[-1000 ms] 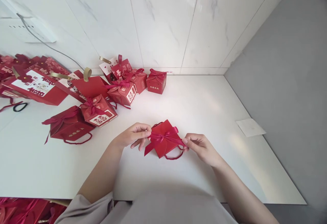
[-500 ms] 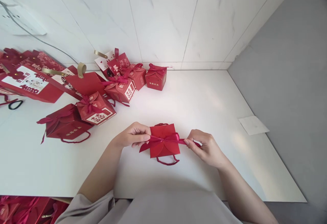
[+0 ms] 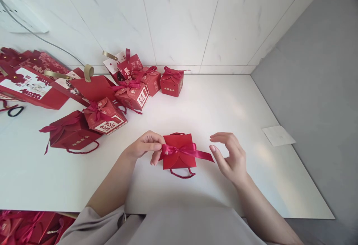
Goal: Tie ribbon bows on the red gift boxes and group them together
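Note:
In front of me on the white table stands a small red gift box (image 3: 179, 163) with dark red cord handles front and back. A shiny crimson ribbon (image 3: 188, 148) is tied in a bow across its top, one tail lying out to the right. My left hand (image 3: 147, 147) pinches the bow's left loop between thumb and fingers at the box's left edge. To the right of the ribbon tail, my right hand (image 3: 229, 157) hovers with thumb and fingers apart, holding nothing.
Several finished-looking red boxes with bows, such as one (image 3: 172, 82) by the wall, stand back left. Red gift bags (image 3: 30, 88) lie farther left. A white paper (image 3: 278, 135) sits at the right table edge. More red boxes (image 3: 30, 228) fill a container lower left.
My right hand has let go of the ribbon, opened and drawn slightly right. The right tail now lies loose, and a left loop shows at my left fingers.

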Tool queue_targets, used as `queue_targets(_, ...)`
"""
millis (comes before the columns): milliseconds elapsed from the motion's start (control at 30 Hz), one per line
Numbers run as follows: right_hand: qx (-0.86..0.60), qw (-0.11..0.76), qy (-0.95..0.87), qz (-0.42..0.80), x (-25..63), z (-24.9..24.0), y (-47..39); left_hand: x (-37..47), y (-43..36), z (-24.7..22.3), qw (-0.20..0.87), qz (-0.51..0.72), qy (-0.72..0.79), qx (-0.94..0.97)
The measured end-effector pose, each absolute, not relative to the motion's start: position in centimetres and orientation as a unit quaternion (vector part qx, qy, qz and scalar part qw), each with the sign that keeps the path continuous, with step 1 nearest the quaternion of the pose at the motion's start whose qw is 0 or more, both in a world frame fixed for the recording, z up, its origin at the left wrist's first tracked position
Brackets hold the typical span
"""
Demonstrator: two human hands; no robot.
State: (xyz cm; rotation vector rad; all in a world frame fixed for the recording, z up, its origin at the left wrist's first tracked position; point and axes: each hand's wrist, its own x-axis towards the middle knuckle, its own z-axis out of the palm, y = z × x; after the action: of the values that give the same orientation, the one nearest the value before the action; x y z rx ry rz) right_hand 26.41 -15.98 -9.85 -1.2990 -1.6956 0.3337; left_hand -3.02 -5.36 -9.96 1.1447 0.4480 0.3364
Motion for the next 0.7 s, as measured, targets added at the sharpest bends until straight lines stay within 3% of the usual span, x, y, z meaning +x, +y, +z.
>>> queue_targets(67, -0.458, 0.459, -0.759, 0.058, 25.0, -9.3, -16.8, -2.8, -5.5, -10.1, 0.816, 0.164, 0.213, 0.512)
queue_targets(233, -0.265, 0.325, -0.907, 0.039, 20.7, -8.2, -17.7, -1.3, -6.1, -10.7, 0.853, 0.208, 0.231, 0.418)
queue_targets(567, -0.36, 0.353, -0.863, 0.034, 21.6, -10.2, -16.8, -1.0, -6.2, -10.5, 0.785, 0.206, 0.245, 0.531)
queue_targets(700, -0.419, 0.322, -0.848, 0.036, 21.2, -10.7, -16.6, -1.0, -6.2, -10.4, 0.776, 0.196, 0.269, 0.536)
